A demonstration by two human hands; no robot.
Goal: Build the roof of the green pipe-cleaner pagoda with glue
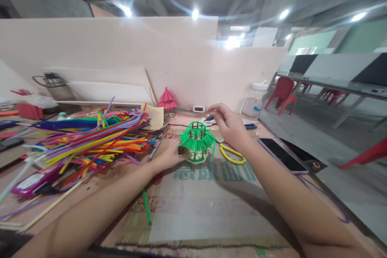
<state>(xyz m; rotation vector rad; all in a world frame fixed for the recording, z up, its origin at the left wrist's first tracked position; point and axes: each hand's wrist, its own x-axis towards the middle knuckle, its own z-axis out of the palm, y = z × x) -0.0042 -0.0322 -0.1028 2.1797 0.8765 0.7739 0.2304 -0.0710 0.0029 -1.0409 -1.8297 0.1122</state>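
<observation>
A small model pavilion with a green pipe-cleaner roof, brown posts and a pale base stands upright on the cardboard. My left hand grips its lower left side, the fingertips partly hidden behind the posts. Above and right of the model, my right hand is raised with thumb and index finger pinched together; anything between them is too small to make out. Just below those fingers shows a dark blue pointed tool tip, mostly covered by the hand. Yellow-handled scissors lie right of the model.
A large heap of coloured pipe cleaners fills the left side. Behind stand a pink-roofed pavilion, a small digital clock and a clear plastic jar. A phone lies at right; a green strip lies in front.
</observation>
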